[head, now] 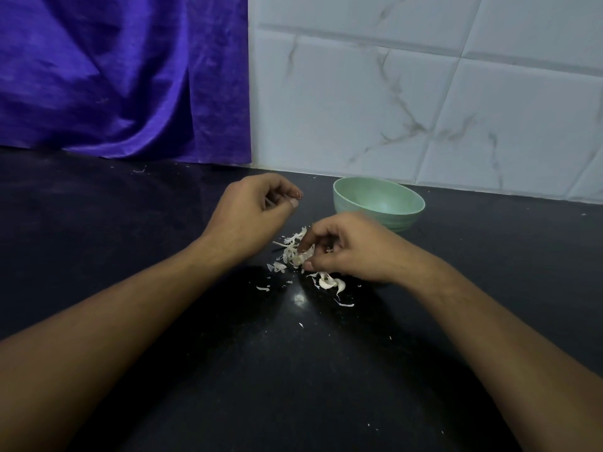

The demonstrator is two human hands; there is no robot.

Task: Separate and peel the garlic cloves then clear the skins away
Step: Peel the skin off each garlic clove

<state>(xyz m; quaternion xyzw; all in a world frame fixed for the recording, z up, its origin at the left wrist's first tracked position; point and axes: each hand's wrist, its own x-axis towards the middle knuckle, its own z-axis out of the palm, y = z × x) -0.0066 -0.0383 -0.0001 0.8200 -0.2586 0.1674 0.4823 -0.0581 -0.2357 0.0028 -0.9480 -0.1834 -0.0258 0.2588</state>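
Seemingly empty, left hand [251, 212] curls; right hand [347, 246] pinches skins [293, 252]; one bowl [403, 222].

A home kitchen: black stone counter [163, 321], marbled wall tiles [424, 93], bowl [378, 203].

Just the kitchen-corner backdrop here
Shiny purple cloth [114, 76] hangs upper left, white marbled tiles [424, 93] upper right, black countertop [98, 207] across the bottom, pale green bowl [385, 199] right of centre.

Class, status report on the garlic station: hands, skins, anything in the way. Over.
Left hand raised, fingers curled, contents unclear. Right hand pinching garlic skins over the counter. Green bowl just behind, nothing blocking.
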